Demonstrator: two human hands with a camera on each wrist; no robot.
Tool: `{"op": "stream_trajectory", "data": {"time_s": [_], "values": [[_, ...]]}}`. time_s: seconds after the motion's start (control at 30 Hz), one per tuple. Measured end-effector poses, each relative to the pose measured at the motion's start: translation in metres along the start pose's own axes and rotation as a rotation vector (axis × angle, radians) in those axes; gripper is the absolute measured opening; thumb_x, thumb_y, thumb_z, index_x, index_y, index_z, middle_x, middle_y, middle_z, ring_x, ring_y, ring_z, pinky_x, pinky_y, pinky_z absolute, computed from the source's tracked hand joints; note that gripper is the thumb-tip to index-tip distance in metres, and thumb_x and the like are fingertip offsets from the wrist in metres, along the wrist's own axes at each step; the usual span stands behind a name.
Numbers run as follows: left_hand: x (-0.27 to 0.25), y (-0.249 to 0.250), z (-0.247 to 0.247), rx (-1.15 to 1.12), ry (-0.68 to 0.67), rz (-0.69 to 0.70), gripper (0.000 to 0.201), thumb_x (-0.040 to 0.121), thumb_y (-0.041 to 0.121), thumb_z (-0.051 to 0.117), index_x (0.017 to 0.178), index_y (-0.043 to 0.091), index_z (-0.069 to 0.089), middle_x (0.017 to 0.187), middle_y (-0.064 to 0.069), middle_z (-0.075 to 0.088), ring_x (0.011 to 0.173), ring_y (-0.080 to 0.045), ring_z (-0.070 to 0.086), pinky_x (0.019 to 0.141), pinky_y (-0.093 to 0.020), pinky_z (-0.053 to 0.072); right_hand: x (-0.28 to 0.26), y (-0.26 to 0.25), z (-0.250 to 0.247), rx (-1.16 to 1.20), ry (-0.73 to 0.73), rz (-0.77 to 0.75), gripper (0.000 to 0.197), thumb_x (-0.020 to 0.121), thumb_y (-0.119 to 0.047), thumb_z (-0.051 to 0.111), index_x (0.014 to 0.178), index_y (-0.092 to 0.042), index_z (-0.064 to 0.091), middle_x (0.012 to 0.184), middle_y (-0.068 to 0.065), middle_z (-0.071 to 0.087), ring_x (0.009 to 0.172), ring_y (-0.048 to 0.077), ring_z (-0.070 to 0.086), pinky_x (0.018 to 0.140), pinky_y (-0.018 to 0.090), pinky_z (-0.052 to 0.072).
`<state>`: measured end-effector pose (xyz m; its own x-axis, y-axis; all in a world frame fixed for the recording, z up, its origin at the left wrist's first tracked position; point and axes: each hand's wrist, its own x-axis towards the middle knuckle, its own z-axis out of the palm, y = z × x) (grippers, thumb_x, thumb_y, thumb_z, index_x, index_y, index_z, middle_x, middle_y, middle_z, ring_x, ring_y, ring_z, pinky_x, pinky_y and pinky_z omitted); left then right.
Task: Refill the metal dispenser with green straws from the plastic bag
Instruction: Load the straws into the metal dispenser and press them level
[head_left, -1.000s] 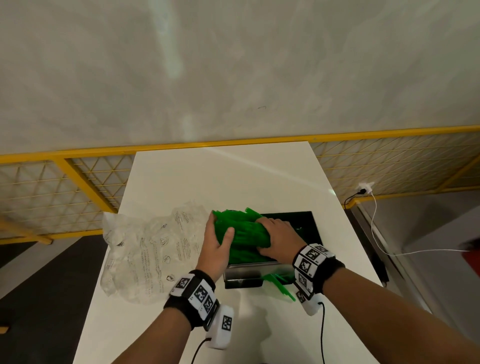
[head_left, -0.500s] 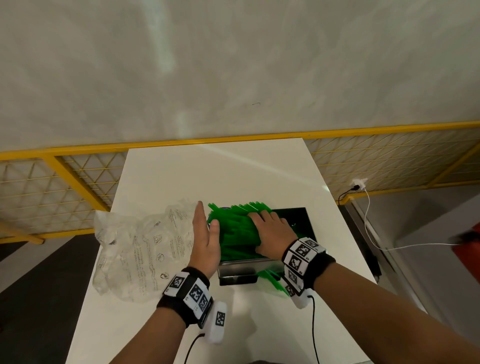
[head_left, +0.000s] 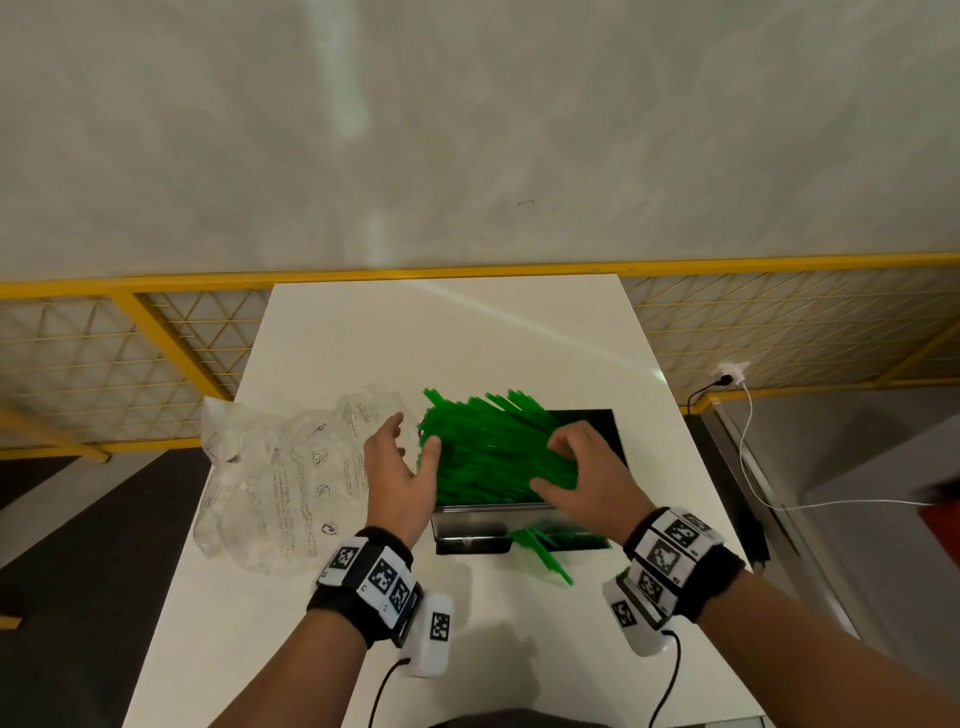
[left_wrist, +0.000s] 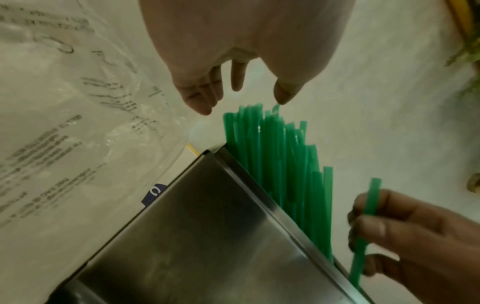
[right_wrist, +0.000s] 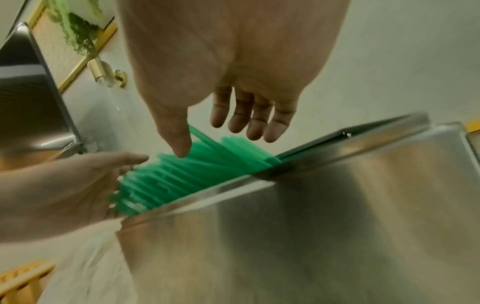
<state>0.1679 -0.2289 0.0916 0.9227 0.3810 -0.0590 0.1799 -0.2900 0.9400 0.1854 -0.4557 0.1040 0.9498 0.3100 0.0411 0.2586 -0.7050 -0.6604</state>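
Observation:
A heap of green straws (head_left: 493, 452) lies slanted across the top of the metal dispenser (head_left: 467, 525), their ends sticking out past its far left corner. My left hand (head_left: 400, 467) is at the heap's left side, fingers spread, thumb against the straws. My right hand (head_left: 566, 467) rests on the right side with fingers loosely bent. In the left wrist view the left hand (left_wrist: 239, 86) hovers over the straw tips (left_wrist: 272, 144), and one straw lies against the right hand's fingers (left_wrist: 369, 226). The right hand's (right_wrist: 221, 123) thumb touches the straws (right_wrist: 197, 174). The crumpled plastic bag (head_left: 280, 467) lies left of the dispenser.
The dispenser's dark lid (head_left: 587, 431) stands open at the back. A few straws (head_left: 545, 551) poke out of the front tray onto the white table (head_left: 415, 338). A yellow mesh railing (head_left: 156, 364) runs behind, and a wall socket with a white cable (head_left: 727, 371) is at the right.
Both hands were pressed together on the straw heap; now they have drawn apart and loosened, fingers lifted. The straws have fanned out wider over the dispenser.

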Motion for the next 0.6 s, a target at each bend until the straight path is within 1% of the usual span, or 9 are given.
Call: {"op": "stream_trajectory", "data": {"time_s": [0.07,0.13,0.17,0.23,0.33,0.4,0.47,0.53,0.6], "values": [[0.001,-0.001,-0.001,0.063,-0.023,-0.024,0.037,0.09,0.03,0.058,0.123,0.017,0.046,0.118,-0.006,0.049,0.103,-0.021,0.053,0.081,-0.028,0.046,-0.005,0.002,0.008,-0.092,-0.135,0.03,0.029,0.085,-0.035,0.065,0.105,-0.018,0.053,0.099,-0.007,0.049,0.094,0.009,0.048,0.084,0.018,0.043],[0.001,0.0,-0.001,0.098,-0.131,-0.067,0.026,0.09,0.031,0.058,0.112,0.02,0.051,0.105,-0.008,0.057,0.089,-0.022,0.059,0.069,-0.028,0.047,-0.004,0.002,0.018,-0.13,-0.224,0.046,0.036,0.088,-0.037,0.061,0.116,-0.015,0.056,0.108,-0.003,0.053,0.101,0.011,0.051,0.092,0.027,0.045],[0.001,0.001,-0.002,0.112,-0.166,-0.085,0.023,0.09,0.031,0.059,0.108,0.021,0.052,0.101,-0.008,0.059,0.085,-0.023,0.06,0.07,-0.031,0.048,-0.003,0.0,0.022,-0.129,-0.241,0.041,0.041,0.088,-0.037,0.06,0.122,-0.015,0.054,0.114,-0.001,0.055,0.106,0.013,0.051,0.096,0.029,0.044],[0.003,0.003,-0.003,0.087,-0.183,-0.129,0.022,0.088,0.03,0.062,0.105,0.021,0.052,0.099,-0.009,0.06,0.085,-0.025,0.062,0.074,-0.037,0.053,0.0,-0.007,0.03,-0.103,-0.263,0.045,0.048,0.089,-0.038,0.059,0.13,-0.015,0.049,0.125,0.002,0.054,0.115,0.017,0.051,0.099,0.028,0.042],[0.001,0.005,-0.006,-0.094,-0.203,-0.276,0.025,0.086,0.024,0.066,0.103,0.013,0.053,0.098,-0.017,0.06,0.074,-0.028,0.066,0.068,-0.037,0.057,0.002,-0.016,0.04,-0.118,-0.236,0.029,0.046,0.088,-0.037,0.059,0.128,-0.017,0.048,0.123,0.003,0.054,0.112,0.018,0.052,0.093,0.027,0.043],[-0.001,0.006,-0.007,-0.092,-0.245,-0.327,0.027,0.087,0.025,0.065,0.104,0.008,0.052,0.1,-0.019,0.061,0.075,-0.029,0.067,0.065,-0.036,0.059,0.001,-0.019,0.046,-0.143,-0.216,0.015,0.046,0.088,-0.038,0.059,0.127,-0.016,0.048,0.121,0.003,0.054,0.111,0.018,0.052,0.092,0.027,0.042],[-0.002,0.009,-0.007,-0.045,-0.292,-0.312,0.028,0.088,0.029,0.062,0.103,0.006,0.054,0.102,-0.017,0.061,0.081,-0.029,0.067,0.06,-0.032,0.058,0.0,-0.02,0.051,-0.142,-0.199,0.016,0.049,0.089,-0.039,0.059,0.13,-0.016,0.049,0.125,0.003,0.053,0.115,0.018,0.05,0.097,0.027,0.04],[-0.002,0.011,-0.008,-0.031,-0.32,-0.27,0.023,0.09,0.028,0.06,0.101,0.008,0.057,0.101,-0.015,0.063,0.08,-0.025,0.068,0.055,-0.027,0.057,0.002,-0.021,0.054,-0.151,-0.195,0.016,0.052,0.089,-0.042,0.058,0.132,-0.016,0.049,0.128,0.004,0.053,0.119,0.019,0.049,0.102,0.03,0.039],[-0.002,0.012,-0.008,-0.026,-0.338,-0.215,0.017,0.091,0.024,0.059,0.102,0.011,0.058,0.1,-0.013,0.064,0.08,-0.02,0.068,0.057,-0.025,0.057,0.006,-0.024,0.055,-0.177,-0.218,0.035,0.054,0.088,-0.045,0.058,0.133,-0.018,0.05,0.129,0.005,0.053,0.12,0.022,0.048,0.104,0.033,0.037]]}}
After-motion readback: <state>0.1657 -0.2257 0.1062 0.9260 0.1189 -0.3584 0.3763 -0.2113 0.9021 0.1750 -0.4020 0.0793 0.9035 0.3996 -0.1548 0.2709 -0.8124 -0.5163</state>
